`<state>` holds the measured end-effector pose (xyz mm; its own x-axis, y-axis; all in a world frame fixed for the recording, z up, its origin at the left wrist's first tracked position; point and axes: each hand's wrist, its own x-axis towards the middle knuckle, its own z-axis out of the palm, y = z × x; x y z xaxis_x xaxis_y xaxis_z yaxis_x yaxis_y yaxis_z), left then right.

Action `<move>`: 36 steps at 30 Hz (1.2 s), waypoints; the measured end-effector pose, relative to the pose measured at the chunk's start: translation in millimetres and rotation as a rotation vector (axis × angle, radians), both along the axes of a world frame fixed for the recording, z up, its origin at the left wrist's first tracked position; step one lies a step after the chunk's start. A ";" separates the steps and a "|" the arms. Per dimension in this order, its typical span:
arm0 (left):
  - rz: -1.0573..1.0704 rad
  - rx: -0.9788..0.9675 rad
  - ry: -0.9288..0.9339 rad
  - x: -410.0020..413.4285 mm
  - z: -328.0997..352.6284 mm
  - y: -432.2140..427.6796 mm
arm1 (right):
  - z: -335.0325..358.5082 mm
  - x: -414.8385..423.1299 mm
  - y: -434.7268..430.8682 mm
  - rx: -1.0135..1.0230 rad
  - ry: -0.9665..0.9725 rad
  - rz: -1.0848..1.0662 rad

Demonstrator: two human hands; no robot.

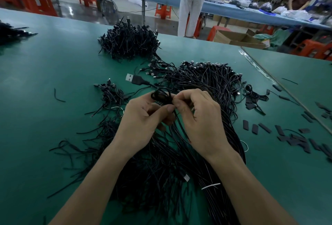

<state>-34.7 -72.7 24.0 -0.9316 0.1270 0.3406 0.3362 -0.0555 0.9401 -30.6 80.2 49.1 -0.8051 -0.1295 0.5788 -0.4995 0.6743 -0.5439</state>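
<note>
My left hand [142, 117] and my right hand [199, 117] meet above the middle of the green table [45, 74]. Both pinch one thin black USB cable [161, 97], coiled into a small loop between the fingertips. Its silver USB plug [132, 78] sticks out to the upper left, and its free end hangs down between my hands. Under my forearms lies a big bundle of long black cables [212, 84], bound by a white tie [210, 186].
A heap of coiled black cables [128, 40] sits further back, a smaller one [111, 92] at left. Short black sleeve pieces [294, 138] lie scattered at right beside a table seam [280, 84]. A person in white trousers [192, 4] stands behind; orange stools [38, 3] line the aisle.
</note>
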 end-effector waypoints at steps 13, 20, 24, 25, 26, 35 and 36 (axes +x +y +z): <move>0.190 -0.078 0.216 1.9 -2.2 4.9 | 0.7 -0.6 2.9 -0.097 -0.204 0.008; 0.187 -0.076 0.070 -2.9 -1.8 1.0 | 0.0 1.1 0.6 0.002 -0.095 -0.005; 0.135 -0.107 0.123 -4.3 -2.7 -0.7 | -4.6 2.3 0.1 -0.040 -0.150 -0.007; 0.156 -0.119 0.142 -4.6 -3.5 -1.5 | -5.8 3.5 0.3 -0.069 -0.173 -0.004; 0.188 -0.154 0.164 -4.7 -4.0 -1.9 | -6.8 4.7 0.5 -0.104 -0.193 -0.003; 0.184 -0.177 0.258 -0.4 -2.9 0.6 | -8.3 5.3 -0.9 -0.176 -0.228 -0.025; 0.166 -0.160 0.243 0.2 -2.4 0.7 | -8.8 5.6 -1.3 -0.176 -0.223 -0.034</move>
<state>-34.5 -72.0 21.6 -0.8380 0.0504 0.5433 0.5437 0.1602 0.8238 -25.0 78.9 40.3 -0.9170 -0.0134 0.3986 -0.3335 0.5740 -0.7479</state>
